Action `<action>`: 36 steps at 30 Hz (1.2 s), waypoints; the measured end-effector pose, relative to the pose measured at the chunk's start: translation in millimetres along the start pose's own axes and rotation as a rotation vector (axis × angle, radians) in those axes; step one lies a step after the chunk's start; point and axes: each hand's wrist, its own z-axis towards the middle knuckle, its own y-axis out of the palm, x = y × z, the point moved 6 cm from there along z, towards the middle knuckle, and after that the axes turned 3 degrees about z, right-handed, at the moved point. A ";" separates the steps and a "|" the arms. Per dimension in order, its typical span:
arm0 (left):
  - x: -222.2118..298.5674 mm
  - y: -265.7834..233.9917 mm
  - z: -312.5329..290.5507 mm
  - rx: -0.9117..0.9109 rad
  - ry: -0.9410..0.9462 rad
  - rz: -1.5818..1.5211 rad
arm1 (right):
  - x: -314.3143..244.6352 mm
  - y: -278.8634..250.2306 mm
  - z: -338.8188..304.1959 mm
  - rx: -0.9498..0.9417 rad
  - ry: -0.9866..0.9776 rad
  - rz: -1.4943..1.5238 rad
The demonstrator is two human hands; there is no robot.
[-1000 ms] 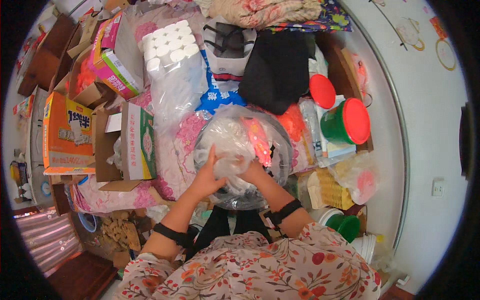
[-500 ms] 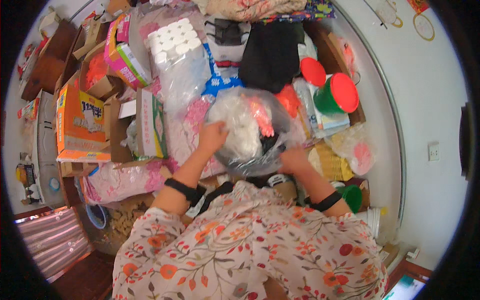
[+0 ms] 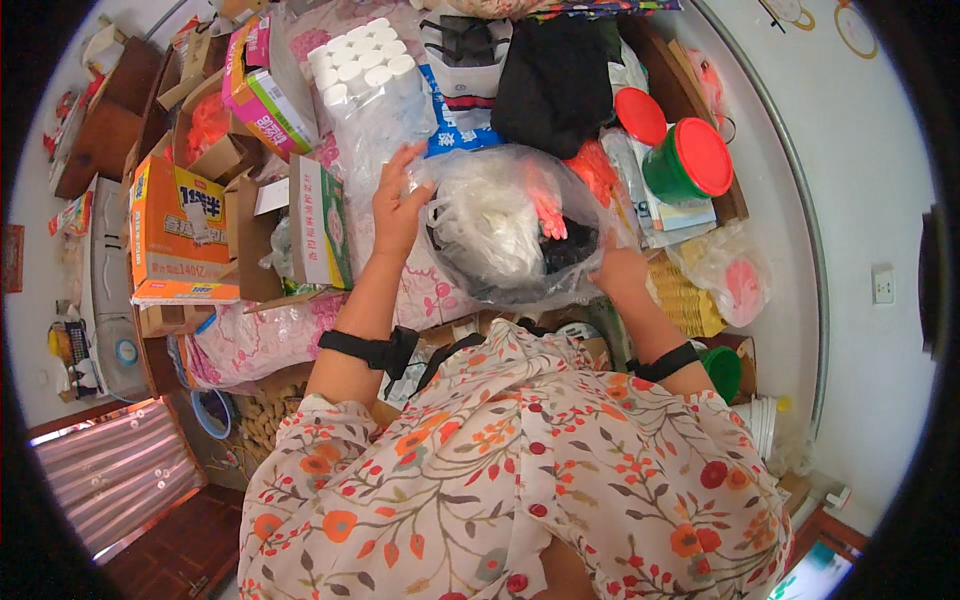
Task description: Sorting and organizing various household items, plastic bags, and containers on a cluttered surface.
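A large clear plastic bag (image 3: 470, 283) sits mouth up in front of me, its rim spread wide. Inside lie white, thin plastic bags (image 3: 490, 215), a pink-red plastic bundle (image 3: 545, 200) and something black (image 3: 572, 248). At the far left of the rim is my left hand (image 3: 400, 205), thumb and fingers apart, the thumb beside the plastic. My right hand (image 3: 618, 270) is closed on the rim at the right side; its fingertips are partly hidden by the plastic.
Left stand an orange carton (image 3: 180, 235) and an open white-green box (image 3: 320, 225). Beyond are wrapped paper rolls (image 3: 362, 65) and a black cloth bag (image 3: 553, 85). Right are a green tub with red lid (image 3: 690, 160) and yellow packets (image 3: 685, 298). Patterned pink cloth (image 3: 250, 345) lies underneath.
My left hand has moved away from me along the bag's left side, and its fingers have spread. The bag's mouth is wider and rounder. My right hand stays at the right rim.
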 end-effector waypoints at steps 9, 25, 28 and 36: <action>-1.0 36.5 -0.8 -0.380 -0.116 -0.205 | 13.0 -58.3 16.8 0.128 -0.165 0.133; -17.0 146.8 -66.5 -1.184 0.036 0.185 | -73.0 -109.9 -7.2 -0.160 -0.631 1.433; -12.1 148.3 -67.3 -1.179 0.002 0.110 | -87.4 -126.2 -12.2 0.007 -0.857 1.154; -61.1 127.1 -77.0 -1.209 -0.531 0.113 | -81.4 -104.5 12.7 -0.242 -0.625 1.238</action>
